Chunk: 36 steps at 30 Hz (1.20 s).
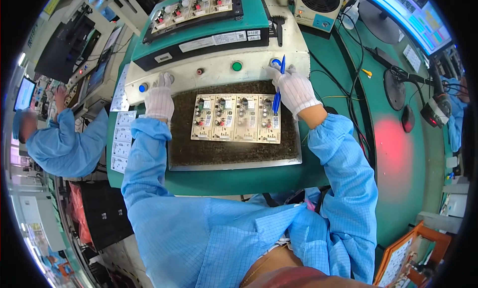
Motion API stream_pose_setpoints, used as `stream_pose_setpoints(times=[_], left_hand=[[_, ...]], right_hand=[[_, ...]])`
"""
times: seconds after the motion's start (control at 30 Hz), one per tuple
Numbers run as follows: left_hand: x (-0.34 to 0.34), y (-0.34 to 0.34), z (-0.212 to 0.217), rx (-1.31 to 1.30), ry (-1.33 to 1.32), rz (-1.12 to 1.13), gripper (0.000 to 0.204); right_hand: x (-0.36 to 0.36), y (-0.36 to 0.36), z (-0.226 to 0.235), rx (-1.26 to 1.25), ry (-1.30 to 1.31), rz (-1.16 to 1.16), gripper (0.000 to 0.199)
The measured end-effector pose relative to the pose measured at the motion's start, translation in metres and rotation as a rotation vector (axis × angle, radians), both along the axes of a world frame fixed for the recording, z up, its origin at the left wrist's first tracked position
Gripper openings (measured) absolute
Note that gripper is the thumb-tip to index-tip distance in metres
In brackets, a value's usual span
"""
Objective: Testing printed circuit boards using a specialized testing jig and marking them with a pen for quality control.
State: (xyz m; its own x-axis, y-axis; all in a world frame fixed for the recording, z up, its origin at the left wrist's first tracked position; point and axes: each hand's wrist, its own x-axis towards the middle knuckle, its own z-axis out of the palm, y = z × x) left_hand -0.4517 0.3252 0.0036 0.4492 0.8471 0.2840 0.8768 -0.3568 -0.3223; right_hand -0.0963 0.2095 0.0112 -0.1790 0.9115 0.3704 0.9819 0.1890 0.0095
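Blue pen [276, 103] runs lengthwise, roughly front to back.

My gloves [298, 93] are ribbed, matt cloth; my sleeves [343, 153], finely gridded cloth. The pen [276, 103] looks like glossy plastic. The work plate [224, 153] has a rough, matt surface and a smooth, metallic front edge [239, 166].
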Motion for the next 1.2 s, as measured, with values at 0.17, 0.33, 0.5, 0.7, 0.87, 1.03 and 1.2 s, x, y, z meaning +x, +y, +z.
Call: stream_pose_setpoints(times=[0.17, 0.33, 0.5, 0.7, 0.87, 1.03, 1.2], left_hand=[[-0.005, 0.005, -0.007, 0.019, -0.061, -0.074, 0.061], [-0.004, 0.005, -0.002, 0.021, 0.002, -0.097, 0.061], [0.003, 0.005, -0.001, 0.026, 0.021, -0.037, 0.062], [-0.001, 0.009, -0.007, 0.062, 0.012, -0.074, 0.063], [0.0, 0.004, -0.007, 0.043, 0.04, -0.049, 0.063], [-0.011, 0.012, -0.015, 0.095, 0.066, -0.103, 0.063], [0.001, 0.004, 0.004, -0.052, 0.037, -0.014, 0.063]], right_hand=[[0.0, 0.002, -0.012, 0.008, 0.083, -0.001, 0.028], [0.005, 0.007, -0.015, 0.039, 0.067, 0.011, 0.028], [0.013, 0.015, -0.013, 0.203, 0.099, 0.06, 0.027], [0.009, 0.012, -0.005, 0.174, 0.085, 0.044, 0.03], [0.008, 0.012, -0.016, 0.122, 0.096, 0.025, 0.032], [0.004, 0.008, -0.014, 0.196, 0.101, 0.034, 0.024], [0.001, 0.012, -0.009, 0.093, -0.032, 0.017, 0.019]])
